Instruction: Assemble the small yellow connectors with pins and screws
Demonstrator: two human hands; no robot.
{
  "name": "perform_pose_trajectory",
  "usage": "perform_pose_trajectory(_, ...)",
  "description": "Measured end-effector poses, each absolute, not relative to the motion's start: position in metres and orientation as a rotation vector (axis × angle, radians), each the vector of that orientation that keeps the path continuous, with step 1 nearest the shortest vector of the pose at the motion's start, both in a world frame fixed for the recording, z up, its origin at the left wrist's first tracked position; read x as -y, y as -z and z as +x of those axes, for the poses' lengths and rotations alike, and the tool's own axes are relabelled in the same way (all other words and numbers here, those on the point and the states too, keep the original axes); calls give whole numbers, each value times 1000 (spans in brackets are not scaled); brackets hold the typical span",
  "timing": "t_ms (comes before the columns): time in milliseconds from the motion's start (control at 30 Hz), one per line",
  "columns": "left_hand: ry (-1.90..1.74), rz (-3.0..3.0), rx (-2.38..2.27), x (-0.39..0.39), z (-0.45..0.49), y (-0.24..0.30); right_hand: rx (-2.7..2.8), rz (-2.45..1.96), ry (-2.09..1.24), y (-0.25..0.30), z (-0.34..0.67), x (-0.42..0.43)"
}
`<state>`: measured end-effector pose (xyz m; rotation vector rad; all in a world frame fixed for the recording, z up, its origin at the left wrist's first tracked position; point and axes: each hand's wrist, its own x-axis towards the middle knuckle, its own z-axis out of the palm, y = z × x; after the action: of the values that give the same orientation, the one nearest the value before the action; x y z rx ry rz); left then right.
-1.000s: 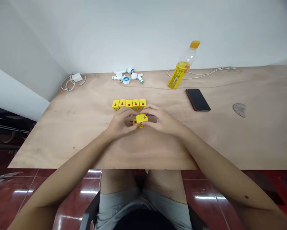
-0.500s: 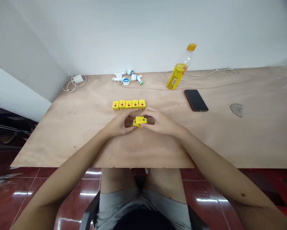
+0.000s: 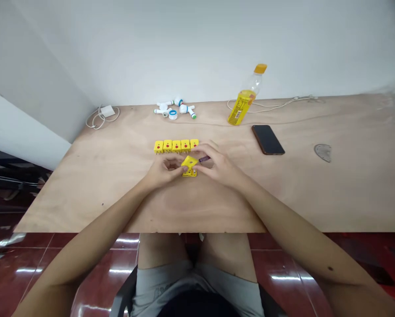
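Both hands meet over the middle of the wooden table point(image 3: 85, 185). My left hand point(image 3: 162, 171) and my right hand point(image 3: 219, 166) pinch a small yellow plug-like part point(image 3: 189, 162) between their fingertips, its lid piece tilted up over a second yellow piece point(image 3: 189, 172) lying just below it. A thin dark tool point(image 3: 205, 158) shows under my right fingers. Just behind the hands, several matching yellow parts with red dots point(image 3: 176, 145) stand in a neat row.
At the back lie white pipe fittings point(image 3: 174, 108), a yellow drink bottle point(image 3: 245, 97), a white charger with cable point(image 3: 102, 113) and a long white cable point(image 3: 283, 104). A black phone point(image 3: 268, 139) lies right of the hands, a grey mark point(image 3: 323, 152) further right.
The yellow part in my fingers has turned from lying flat to tilted up on edge. Both hands shifted slightly; the row behind has not moved.
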<state>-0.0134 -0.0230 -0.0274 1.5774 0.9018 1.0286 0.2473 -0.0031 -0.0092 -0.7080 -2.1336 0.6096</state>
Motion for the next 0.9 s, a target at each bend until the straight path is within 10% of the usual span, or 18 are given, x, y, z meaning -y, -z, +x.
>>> perform_pose_trajectory(900,-1059,2027,-1031,26,-19,13,2267,-744,-521,11,247,6)
